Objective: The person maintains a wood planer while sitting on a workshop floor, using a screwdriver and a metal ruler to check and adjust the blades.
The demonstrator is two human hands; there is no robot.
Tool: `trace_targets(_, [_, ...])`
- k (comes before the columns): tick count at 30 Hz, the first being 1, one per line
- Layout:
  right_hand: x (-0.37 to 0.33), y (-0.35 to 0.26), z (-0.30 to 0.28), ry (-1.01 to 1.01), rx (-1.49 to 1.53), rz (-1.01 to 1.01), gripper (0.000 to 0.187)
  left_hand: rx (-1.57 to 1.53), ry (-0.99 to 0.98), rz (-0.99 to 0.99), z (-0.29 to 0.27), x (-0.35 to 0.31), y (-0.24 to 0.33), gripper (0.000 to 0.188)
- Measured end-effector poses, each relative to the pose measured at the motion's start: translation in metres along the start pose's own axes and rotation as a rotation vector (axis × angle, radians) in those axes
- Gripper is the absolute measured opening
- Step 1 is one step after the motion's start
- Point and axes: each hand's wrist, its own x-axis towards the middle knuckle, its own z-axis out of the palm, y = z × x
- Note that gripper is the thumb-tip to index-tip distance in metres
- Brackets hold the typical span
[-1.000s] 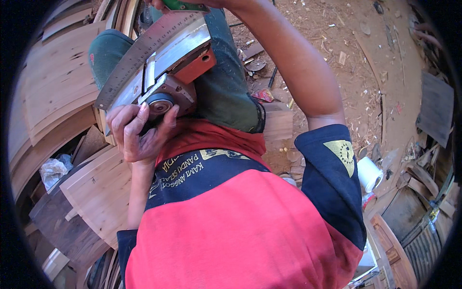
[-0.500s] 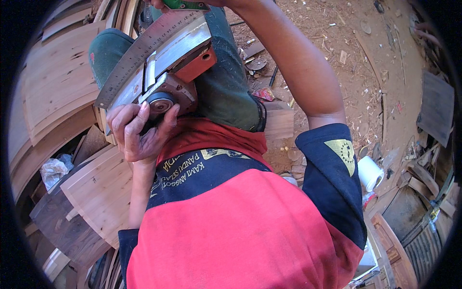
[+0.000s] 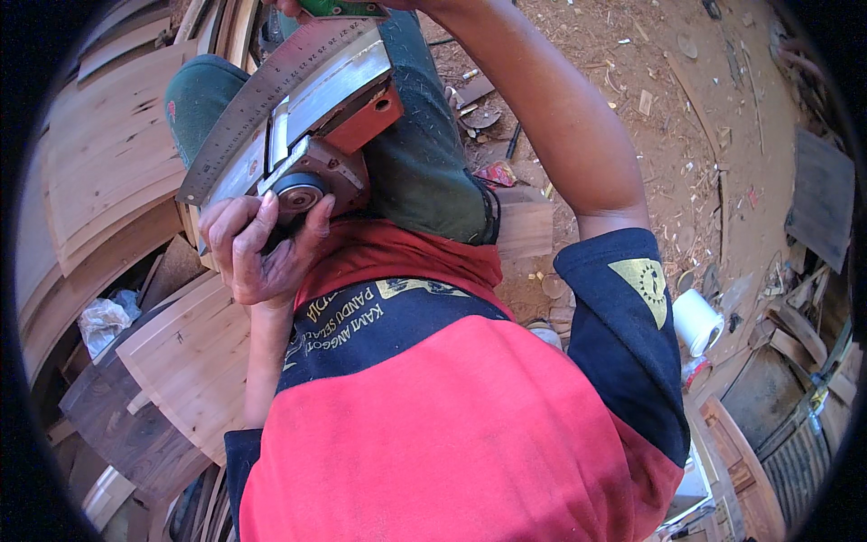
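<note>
An electric hand planer (image 3: 340,83) lies with its flat metal sole facing up across my lap. My left hand (image 3: 256,246) is closed round its near end, thumb and fingers on either side of a round dark pulley (image 3: 299,192). A try square's steel blade (image 3: 257,104), marked with a scale, rests on edge along the planer's sole. At the top edge of the picture, my right hand (image 3: 291,8) grips the square's green handle (image 3: 341,9). Most of that hand is cut off by the picture's edge.
Wide wooden panels (image 3: 113,154) lie on the left, with a crumpled clear plastic bag (image 3: 108,321) among boards below them. Wood chips and offcuts cover the earth floor (image 3: 587,81) to the right. A white roll (image 3: 697,322) stands near my right elbow.
The planer and square have shifted very slightly left and up in the picture. Both hands keep the same hold.
</note>
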Motion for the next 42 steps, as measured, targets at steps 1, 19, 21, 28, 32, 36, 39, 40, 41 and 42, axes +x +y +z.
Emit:
trace_targets(1, [0.000,0.000,0.001,-0.003,0.000,0.000,0.033,0.002,0.001,-0.001,-0.001,-0.001,0.001,0.052])
trace_targets(19, [-0.001,0.002,0.003,-0.042,0.124,0.019,0.031,0.039,-0.039,-0.036,-0.006,0.000,0.008,0.054])
trace_targets(21, [-0.001,0.001,0.004,-0.047,0.160,0.030,0.029,0.034,-0.049,-0.041,-0.007,0.000,0.008,0.054])
trace_targets(28, [0.001,-0.005,0.007,-0.060,0.156,-0.031,0.028,0.032,-0.040,-0.035,-0.008,-0.003,0.006,0.055])
trace_targets(32, [0.000,-0.023,0.014,-0.029,0.133,0.020,0.031,0.046,-0.034,-0.054,-0.006,-0.006,0.009,0.057])
trace_targets(36, [-0.013,-0.052,0.023,-0.036,0.108,-0.006,0.034,0.125,-0.026,-0.051,-0.009,-0.009,0.009,0.062])
trace_targets(39, [-0.020,-0.063,0.024,-0.048,0.114,0.058,0.034,0.128,-0.033,-0.062,-0.009,-0.008,0.009,0.065])
trace_targets(40, [-0.021,-0.063,0.024,-0.051,0.117,0.080,0.034,0.130,-0.034,-0.063,-0.008,-0.007,0.010,0.065])
trace_targets(41, [-0.024,-0.060,0.025,-0.053,0.129,0.040,0.034,0.124,-0.032,-0.077,-0.008,-0.007,0.010,0.065])
trace_targets(42, [-0.025,-0.060,0.024,-0.053,0.134,0.021,0.034,0.117,-0.030,-0.091,-0.008,-0.007,0.011,0.066])
